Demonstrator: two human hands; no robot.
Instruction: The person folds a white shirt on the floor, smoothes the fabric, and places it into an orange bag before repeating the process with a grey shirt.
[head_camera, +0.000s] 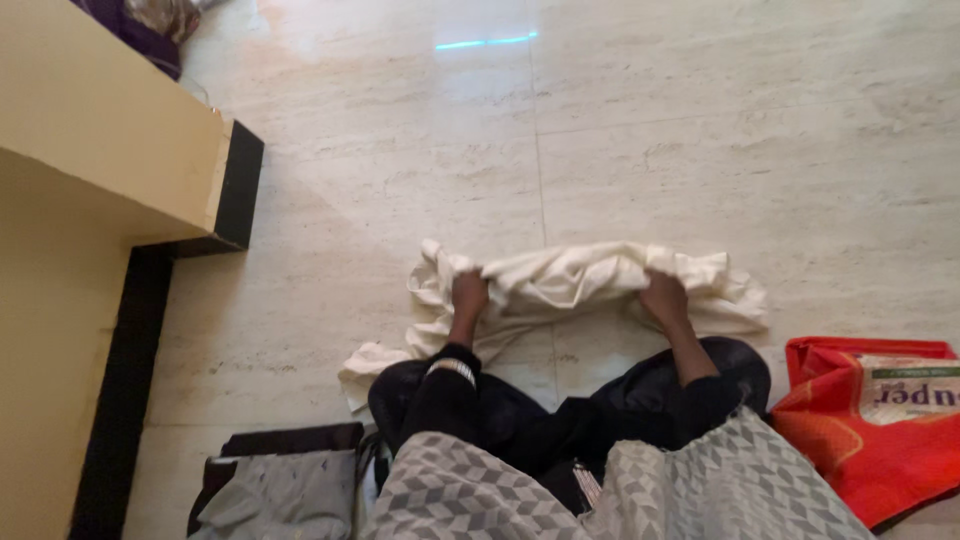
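**Both hands on a bunched cloth**

A pale stone floor (700, 120) fills the view, with a yellow wall (90, 130) edged in black at the left. The cream cloth (570, 285) lies bunched on the floor just ahead of the knees. The left hand (468, 296) and right hand (665, 298) each clutch a fistful of it. A red bag (860, 440) sits at the right, and dark folded clothes (280, 480) lie at the lower left.

Matt cream cloth (580, 280), glossy, seemingly marble floor (720, 130)
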